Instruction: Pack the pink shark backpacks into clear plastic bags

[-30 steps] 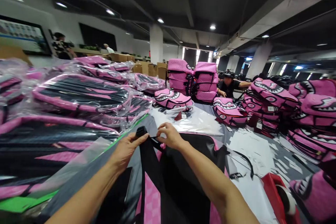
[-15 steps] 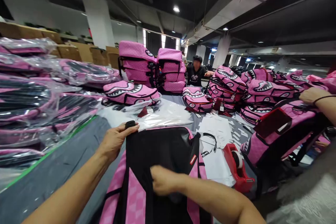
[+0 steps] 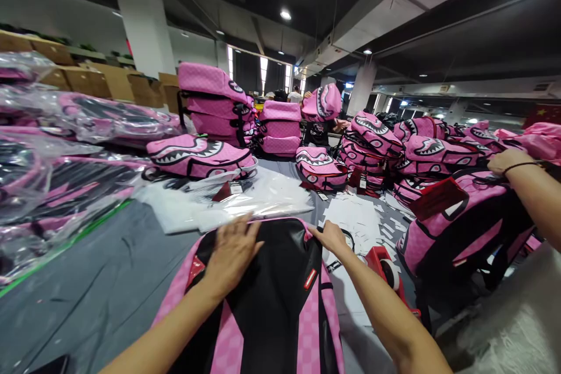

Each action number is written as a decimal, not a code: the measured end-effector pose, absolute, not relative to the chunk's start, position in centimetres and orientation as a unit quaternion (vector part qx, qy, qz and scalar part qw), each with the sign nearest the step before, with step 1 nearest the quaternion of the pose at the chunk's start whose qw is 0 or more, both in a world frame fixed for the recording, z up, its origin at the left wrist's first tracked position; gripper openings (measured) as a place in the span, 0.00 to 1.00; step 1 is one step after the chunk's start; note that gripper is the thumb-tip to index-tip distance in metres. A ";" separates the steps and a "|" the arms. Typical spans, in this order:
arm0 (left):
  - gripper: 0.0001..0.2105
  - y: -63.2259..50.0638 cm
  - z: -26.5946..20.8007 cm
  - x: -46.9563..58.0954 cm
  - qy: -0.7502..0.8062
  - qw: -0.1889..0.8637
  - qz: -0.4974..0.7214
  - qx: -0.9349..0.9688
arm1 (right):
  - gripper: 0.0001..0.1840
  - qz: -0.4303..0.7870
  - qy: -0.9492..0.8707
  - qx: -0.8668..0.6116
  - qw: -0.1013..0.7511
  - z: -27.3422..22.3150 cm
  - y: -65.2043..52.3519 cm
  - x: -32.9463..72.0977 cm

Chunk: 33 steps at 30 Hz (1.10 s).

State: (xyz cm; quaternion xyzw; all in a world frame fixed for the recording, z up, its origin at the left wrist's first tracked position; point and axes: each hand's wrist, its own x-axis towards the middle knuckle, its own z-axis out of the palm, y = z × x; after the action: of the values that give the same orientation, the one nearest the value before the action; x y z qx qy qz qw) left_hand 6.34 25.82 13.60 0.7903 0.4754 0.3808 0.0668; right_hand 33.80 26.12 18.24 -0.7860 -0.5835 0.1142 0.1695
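Your left hand (image 3: 232, 254) lies flat on the upper left of the black back panel of a pink-and-black bag (image 3: 272, 289), its fingers stretched out and slightly apart, gripping nothing. Your right hand (image 3: 332, 237) is at the bag's upper right corner, fingertips narrow against the pink edging; whether they pinch it, you cannot tell from this angle. The bag lies directly before you on the grey tabletop (image 3: 105, 272), back panel up, a red label (image 3: 310, 279) on its right side below your right hand.

Beyond its top edge, clear plastic (image 3: 267, 196) spreads beside a shark-faced bag (image 3: 199, 158). White papers (image 3: 353, 213) lie to the right, with a red tape dispenser (image 3: 380, 257) nearer you. At far right, a co-worker's hand (image 3: 511, 160), dark band at the wrist, is at the top of another bag (image 3: 462, 204) with black straps. Wrapped bags (image 3: 83, 190) crowd the left, and pink stacks (image 3: 210, 106) rise at the back, where a raised bag (image 3: 322, 102) partly hides a person in black (image 3: 316, 134).
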 end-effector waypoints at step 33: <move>0.06 18.3 18.4 13.1 0.157 -0.008 0.479 0.864 | 0.14 0.246 -0.714 -0.479 0.446 25.8 10.9 30.5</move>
State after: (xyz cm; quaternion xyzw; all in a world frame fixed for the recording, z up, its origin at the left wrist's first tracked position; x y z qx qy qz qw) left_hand 13.05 18.27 18.45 0.8636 0.1572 0.4789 -0.0078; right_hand 30.48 10.93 25.83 -0.4793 -0.7143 0.2462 0.4465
